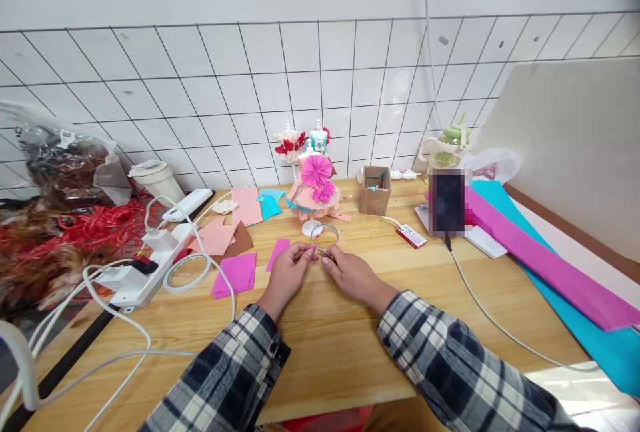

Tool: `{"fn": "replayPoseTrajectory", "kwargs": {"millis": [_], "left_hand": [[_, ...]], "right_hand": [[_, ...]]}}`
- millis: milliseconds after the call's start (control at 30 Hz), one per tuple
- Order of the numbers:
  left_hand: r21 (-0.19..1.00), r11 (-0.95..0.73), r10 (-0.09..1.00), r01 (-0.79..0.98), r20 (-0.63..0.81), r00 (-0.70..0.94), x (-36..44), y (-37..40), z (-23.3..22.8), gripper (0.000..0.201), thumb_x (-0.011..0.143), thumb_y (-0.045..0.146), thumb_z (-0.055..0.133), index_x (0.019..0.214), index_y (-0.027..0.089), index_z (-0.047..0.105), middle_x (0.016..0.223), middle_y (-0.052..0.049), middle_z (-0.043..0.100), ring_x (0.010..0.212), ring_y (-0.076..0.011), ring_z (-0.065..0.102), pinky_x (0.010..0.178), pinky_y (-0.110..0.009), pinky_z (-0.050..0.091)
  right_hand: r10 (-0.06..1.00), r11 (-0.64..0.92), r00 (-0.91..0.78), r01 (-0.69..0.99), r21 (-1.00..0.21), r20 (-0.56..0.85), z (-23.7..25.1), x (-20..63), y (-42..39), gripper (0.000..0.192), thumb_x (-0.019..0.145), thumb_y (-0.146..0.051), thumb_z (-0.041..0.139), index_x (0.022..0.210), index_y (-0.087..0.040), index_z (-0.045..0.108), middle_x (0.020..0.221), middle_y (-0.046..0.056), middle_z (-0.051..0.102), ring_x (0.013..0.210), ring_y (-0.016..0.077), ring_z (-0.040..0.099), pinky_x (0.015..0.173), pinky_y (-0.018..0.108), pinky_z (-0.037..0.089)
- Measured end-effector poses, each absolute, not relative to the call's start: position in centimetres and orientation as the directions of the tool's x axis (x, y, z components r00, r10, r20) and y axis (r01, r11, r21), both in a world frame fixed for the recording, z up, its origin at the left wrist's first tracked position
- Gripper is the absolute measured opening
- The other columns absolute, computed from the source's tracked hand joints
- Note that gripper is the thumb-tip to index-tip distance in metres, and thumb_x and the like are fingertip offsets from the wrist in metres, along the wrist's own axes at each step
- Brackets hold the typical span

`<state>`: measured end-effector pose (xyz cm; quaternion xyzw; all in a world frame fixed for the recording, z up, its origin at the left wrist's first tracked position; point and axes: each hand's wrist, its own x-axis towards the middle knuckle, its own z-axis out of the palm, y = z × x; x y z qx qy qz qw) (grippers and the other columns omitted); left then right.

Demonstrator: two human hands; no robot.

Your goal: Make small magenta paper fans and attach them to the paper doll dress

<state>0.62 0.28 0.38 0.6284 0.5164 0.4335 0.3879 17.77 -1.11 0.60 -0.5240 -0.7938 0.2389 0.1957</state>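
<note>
Frame centre: left hand (pixel 289 271) and right hand (pixel 350 273) meet on the table (pixel 320 345), fingers pinched on a thin wire loop (pixel 325 235) rising just above them; doll (pixel 314 189) in pink paper dress right behind; magenta paper (pixel 236 274) and tape ring (pixel 188 271) to the left; box (pixel 375 190) upper right of centre; phone (pixel 447 202) further right

two hands (pixel 287 272), one paper doll (pixel 314 192), one cardboard box (pixel 375 191)
</note>
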Motion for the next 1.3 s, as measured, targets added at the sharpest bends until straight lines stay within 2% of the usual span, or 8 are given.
{"fn": "replayPoseTrajectory", "kwargs": {"millis": [200, 400, 1033, 1300], "left_hand": [[0.928, -0.187, 0.980, 0.322, 0.154, 0.123, 0.86, 0.16, 0.51, 0.026, 0.080, 0.042, 0.056, 0.086, 0.016, 0.062, 0.083, -0.005, 0.071, 0.080, -0.0191, 0.066, 0.078, -0.032, 0.051], [0.916, -0.204, 0.978, 0.344, 0.178, 0.105, 0.92, -0.04, 0.53, 0.026, 0.082, 0.041, 0.055, 0.086, 0.017, 0.062, 0.083, -0.006, 0.070, 0.081, -0.0191, 0.066, 0.079, -0.032, 0.051], [0.904, -0.230, 0.971, 0.361, 0.190, 0.144, 0.98, -0.38, 1.00, 0.023, 0.079, 0.038, 0.056, 0.084, 0.017, 0.064, 0.086, -0.006, 0.071, 0.080, -0.0195, 0.066, 0.076, -0.032, 0.053], [0.903, -0.232, 0.971, 0.362, 0.192, 0.143, 1.06, -0.45, 1.18, 0.021, 0.079, 0.036, 0.056, 0.084, 0.018, 0.064, 0.084, -0.005, 0.071, 0.078, -0.0193, 0.066, 0.074, -0.031, 0.052]], "right_hand": [[0.930, 0.329, -0.359, 0.722, -0.609, 0.078, 0.65, 17.46, -1.45, 0.037, 0.098, -0.044, 0.018, 0.102, -0.021, 0.047, 0.092, 0.006, 0.065, 0.084, 0.0178, 0.061, 0.066, 0.026, 0.034], [0.935, 0.316, -0.343, 0.688, -0.654, 0.092, 0.44, 17.12, -1.37, 0.029, 0.098, -0.039, 0.024, 0.101, -0.020, 0.046, 0.092, 0.005, 0.065, 0.083, 0.0174, 0.060, 0.067, 0.026, 0.036], [0.925, 0.348, -0.353, 0.640, -0.685, 0.141, 0.23, 17.30, -0.96, 0.030, 0.097, -0.041, 0.030, 0.097, -0.021, 0.052, 0.090, 0.004, 0.066, 0.080, 0.0163, 0.060, 0.067, 0.025, 0.037], [0.929, 0.333, -0.336, 0.581, -0.743, 0.154, -0.02, 17.37, -0.61, 0.029, 0.095, -0.040, 0.034, 0.092, -0.021, 0.056, 0.088, 0.003, 0.066, 0.078, 0.0151, 0.058, 0.069, 0.025, 0.039]]}}
